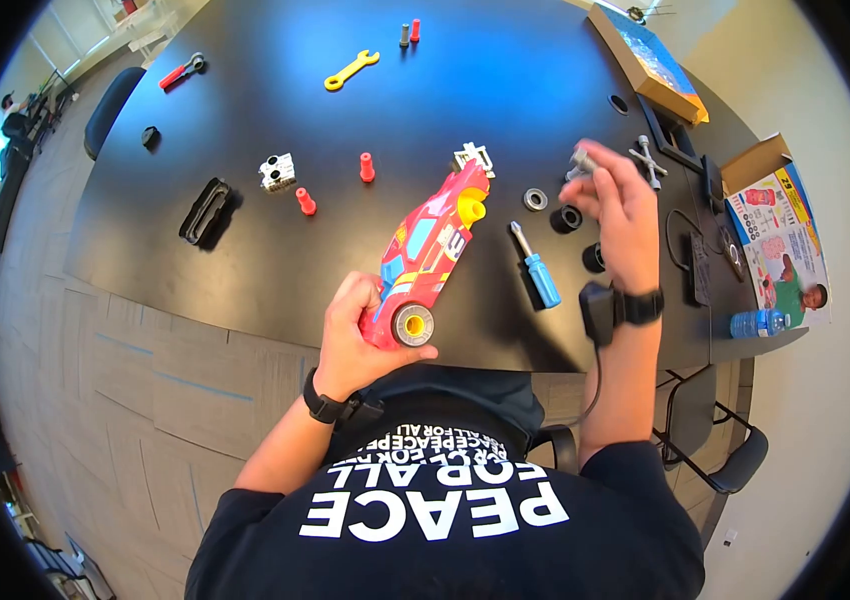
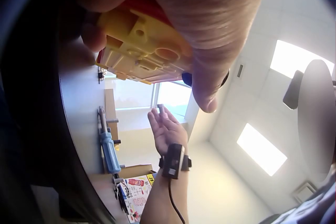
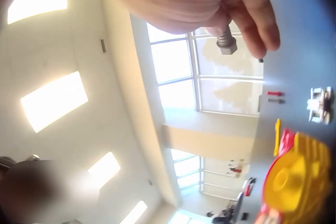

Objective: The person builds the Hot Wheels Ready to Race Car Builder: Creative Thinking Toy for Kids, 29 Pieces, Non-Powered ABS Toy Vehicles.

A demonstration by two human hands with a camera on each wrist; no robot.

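My left hand (image 1: 350, 330) grips the rear end of a red toy race car (image 1: 430, 240), its nose pointing away and to the right. One wheel (image 1: 413, 325) with a grey rim is on the rear; at the front a bare yellow hub (image 1: 471, 209) shows. The car's yellow underside (image 2: 152, 50) faces the left wrist view. Raised over the table's right part, my right hand (image 1: 629, 215) pinches a grey toy bolt (image 3: 227, 44), its hex head sticking out. Below and left of that hand lie a blue screwdriver (image 1: 539, 275), a grey ring (image 1: 535, 199) and black tires (image 1: 567, 218).
Farther out on the dark table are red bolts (image 1: 367, 168), a silver engine block (image 1: 277, 172), a yellow wrench (image 1: 352, 71), a red-handled ratchet (image 1: 183, 71) and a black bumper-like part (image 1: 207, 212). A water bottle (image 1: 759, 323) and open box (image 1: 780, 235) sit at the right.
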